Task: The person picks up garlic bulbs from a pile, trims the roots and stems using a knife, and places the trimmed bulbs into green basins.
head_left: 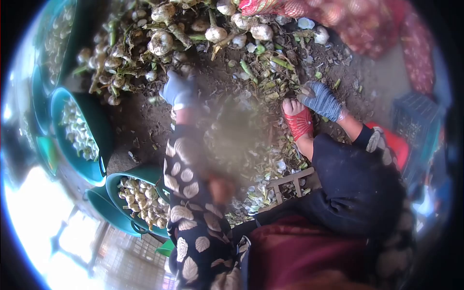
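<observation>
My left hand [179,90], in a blue-grey knit glove, reaches down to the dirt at the lower edge of a pile of garlic bulbs [161,42] with stems and roots. It is smeared by motion, so whether its fingers grip anything cannot be told. My right hand [323,101], in a striped grey-blue glove, is beside my foot [296,116] in its red sandal. Its fingers are curled closed, with a small brownish tip showing at the front; what they hold I cannot make out. Garlic stalk cuttings [280,63] lie around the bulbs ahead of it.
Green tubs stand along the left, one with pale bulbs [77,128], another with trimmed garlic [143,199]. Red mesh sacks [360,26] lie at the upper right, with a dark plastic crate [415,130] below. Peelings litter the ground around a brown slatted frame [290,186]. A blur covers the centre.
</observation>
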`<state>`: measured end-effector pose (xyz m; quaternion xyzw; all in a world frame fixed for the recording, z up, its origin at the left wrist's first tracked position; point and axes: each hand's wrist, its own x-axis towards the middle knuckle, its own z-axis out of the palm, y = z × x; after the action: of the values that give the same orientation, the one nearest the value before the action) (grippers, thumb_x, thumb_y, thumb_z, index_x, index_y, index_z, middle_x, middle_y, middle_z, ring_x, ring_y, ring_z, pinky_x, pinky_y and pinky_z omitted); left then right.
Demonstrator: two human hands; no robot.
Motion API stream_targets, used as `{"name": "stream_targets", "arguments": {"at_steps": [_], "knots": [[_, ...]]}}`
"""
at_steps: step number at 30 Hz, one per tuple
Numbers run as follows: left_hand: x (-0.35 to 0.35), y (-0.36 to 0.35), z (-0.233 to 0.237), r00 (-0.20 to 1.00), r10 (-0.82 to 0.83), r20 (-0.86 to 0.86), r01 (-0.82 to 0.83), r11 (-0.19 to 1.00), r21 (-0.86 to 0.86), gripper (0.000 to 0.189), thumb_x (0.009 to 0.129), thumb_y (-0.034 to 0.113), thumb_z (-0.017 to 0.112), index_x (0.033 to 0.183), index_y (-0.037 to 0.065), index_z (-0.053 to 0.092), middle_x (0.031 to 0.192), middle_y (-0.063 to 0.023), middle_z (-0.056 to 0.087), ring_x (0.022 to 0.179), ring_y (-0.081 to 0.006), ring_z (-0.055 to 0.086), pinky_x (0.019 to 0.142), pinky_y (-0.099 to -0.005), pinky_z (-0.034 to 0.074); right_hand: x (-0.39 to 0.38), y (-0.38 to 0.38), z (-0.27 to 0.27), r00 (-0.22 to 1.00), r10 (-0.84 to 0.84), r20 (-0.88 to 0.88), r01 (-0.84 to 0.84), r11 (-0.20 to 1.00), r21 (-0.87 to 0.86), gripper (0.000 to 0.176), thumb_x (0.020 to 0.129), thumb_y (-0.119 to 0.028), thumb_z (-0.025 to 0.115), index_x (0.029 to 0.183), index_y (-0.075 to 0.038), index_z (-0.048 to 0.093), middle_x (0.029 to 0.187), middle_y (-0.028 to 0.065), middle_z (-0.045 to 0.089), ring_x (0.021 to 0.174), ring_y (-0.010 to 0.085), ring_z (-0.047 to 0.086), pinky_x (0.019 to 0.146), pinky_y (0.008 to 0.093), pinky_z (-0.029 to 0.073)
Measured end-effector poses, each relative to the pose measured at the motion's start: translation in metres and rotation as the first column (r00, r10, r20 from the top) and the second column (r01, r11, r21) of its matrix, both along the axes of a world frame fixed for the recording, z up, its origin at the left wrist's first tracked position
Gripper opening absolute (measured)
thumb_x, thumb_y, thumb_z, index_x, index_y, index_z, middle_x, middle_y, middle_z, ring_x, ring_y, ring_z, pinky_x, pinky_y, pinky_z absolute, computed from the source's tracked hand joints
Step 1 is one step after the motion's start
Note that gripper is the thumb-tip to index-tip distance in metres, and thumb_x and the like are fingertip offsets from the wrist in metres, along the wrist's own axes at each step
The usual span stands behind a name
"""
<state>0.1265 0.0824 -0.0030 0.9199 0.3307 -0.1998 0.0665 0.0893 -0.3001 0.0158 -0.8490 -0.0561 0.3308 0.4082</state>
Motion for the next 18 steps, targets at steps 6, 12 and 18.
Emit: {"name": "stream_targets", "arguments": {"at_steps": [6, 12, 18], "knots": [[-0.06, -0.065, 0.045, 0.792, 0.61, -0.007, 0.016, -0.031, -0.999, 0.046, 0.086, 0.045, 0.055, 0.112, 0.007, 0.052, 0.096, -0.0059, 0.057, 0.085, -0.0173, 0.053, 0.072, -0.0286, 0.044, 0.013, 0.032, 0.039, 0.998, -0.017, 0.056, 0.011, 0.995, 0.104, 0.03, 0.073, -0.023, 0.067, 0.086, 0.002, 0.058, 0.075, 0.0128, 0.06, 0.067, 0.0212, 0.055, 0.065, 0.0337, 0.046], [-0.104, -0.117, 0.028, 0.803, 0.471, 0.366, 0.264, 0.27, -0.926, 0.036, 0.087, 0.039, 0.057, 0.106, 0.008, 0.056, 0.089, -0.0013, 0.055, 0.079, -0.0127, 0.05, 0.071, -0.0273, 0.042, 0.028, 0.05, 0.057, 0.966, 0.08, 0.248, -0.113, 0.986, 0.123, 0.027, 0.076, -0.024, 0.067, 0.084, 0.0, 0.059, 0.073, 0.0145, 0.058, 0.069, 0.0294, 0.056, 0.065, 0.0354, 0.046], [-0.119, -0.133, 0.075, 0.865, 0.476, 0.161, 0.147, 0.066, -0.987, 0.062, 0.077, 0.044, 0.067, 0.116, -0.001, 0.048, 0.104, -0.0059, 0.055, 0.092, -0.0151, 0.051, 0.087, -0.0313, 0.04, 0.016, 0.056, 0.076, 0.736, 0.423, 0.528, -0.388, 0.903, -0.184, 0.039, 0.068, -0.028, 0.068, 0.098, -0.005, 0.061, 0.094, 0.0146, 0.061, 0.081, 0.0299, 0.061, 0.072, 0.0402, 0.049]]}}
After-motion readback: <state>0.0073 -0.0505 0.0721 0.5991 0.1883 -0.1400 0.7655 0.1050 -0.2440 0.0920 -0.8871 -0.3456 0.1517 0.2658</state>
